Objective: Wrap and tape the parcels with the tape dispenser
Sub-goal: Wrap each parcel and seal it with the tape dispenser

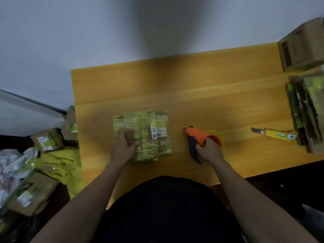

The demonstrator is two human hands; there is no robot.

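Note:
A parcel [149,132] wrapped in yellow-green tape, with a white barcode label, lies flat on the wooden table [192,88] near its front edge. My left hand [125,146] presses flat on the parcel's near left part. To the right, my right hand [208,150] grips the orange and blue tape dispenser [198,139], which rests on the table apart from the parcel. Its yellow tape roll [216,135] shows behind my fingers.
A yellow utility knife [275,134] lies at the right. Behind it stand cardboard boxes [303,44] and a box of green-taped items [305,109]. Left of the table, taped parcels [47,139], a cardboard box [31,193] and yellow bags [59,165] are piled.

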